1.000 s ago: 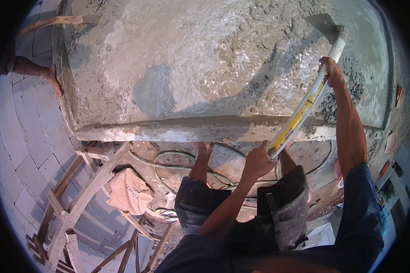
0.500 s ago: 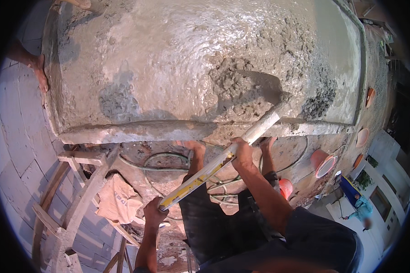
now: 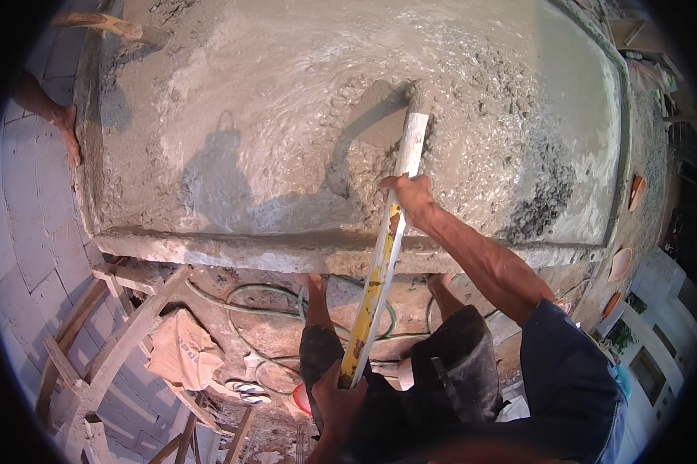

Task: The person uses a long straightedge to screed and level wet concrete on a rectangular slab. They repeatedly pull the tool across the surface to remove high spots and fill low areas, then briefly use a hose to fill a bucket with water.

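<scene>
My right hand (image 3: 410,195) is wrapped round the upper white part of a long, thick handle. Low down, beside my thigh, my left hand (image 3: 341,398) grips the yellow, worn end of the same handle. The tool looks like a hoe (image 3: 377,282); its far end is coated in grey mortar, and the blade is mostly hidden in the mix. Wet grey mortar (image 3: 279,116) fills a wide, shallow trough, smooth and shiny in places and lumpy around the hoe. The trough's near rim (image 3: 287,251) runs below my right hand, and the handle crosses over it.
A second wooden handle (image 3: 109,25) reaches over the trough's far left corner. Another person's bare foot (image 3: 70,135) stands by the left rim. Wooden frames (image 3: 124,332), a brown sack (image 3: 184,348) and a coiled green hose (image 3: 263,294) lie near my feet.
The hoe's head has moved farther into the mortar and left, and the handle stands steeper. My right hand went forward over the trough; my left moved right and closer to me.
</scene>
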A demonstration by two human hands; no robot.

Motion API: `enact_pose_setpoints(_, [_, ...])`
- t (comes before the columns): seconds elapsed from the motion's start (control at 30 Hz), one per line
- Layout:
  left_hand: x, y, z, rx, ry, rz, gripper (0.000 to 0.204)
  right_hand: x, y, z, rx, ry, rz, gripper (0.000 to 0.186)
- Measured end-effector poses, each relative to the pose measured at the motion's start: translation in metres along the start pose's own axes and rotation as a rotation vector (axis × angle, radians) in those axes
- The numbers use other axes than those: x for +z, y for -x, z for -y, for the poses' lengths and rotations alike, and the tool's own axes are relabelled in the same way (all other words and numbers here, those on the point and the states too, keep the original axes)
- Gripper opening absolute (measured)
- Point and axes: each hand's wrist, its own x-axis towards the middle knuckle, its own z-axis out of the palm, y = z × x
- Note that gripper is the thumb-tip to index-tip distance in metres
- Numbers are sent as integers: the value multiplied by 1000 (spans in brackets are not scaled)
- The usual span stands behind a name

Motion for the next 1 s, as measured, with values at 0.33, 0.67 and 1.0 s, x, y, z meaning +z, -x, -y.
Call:
enact_pose_setpoints(0.33, [174, -236, -148, 385, 207, 146, 42, -148, -185, 208, -1005, 159, -325, 24])
enact_pose_setpoints(0.67, [184, -126, -60, 149, -172, 214, 52, -144, -128, 27, -178, 43, -252, 42])
enact_pose_setpoints(1.0, [163, 23, 137, -185, -515, 98, 43, -90, 54, -176, -112, -137, -122, 29])
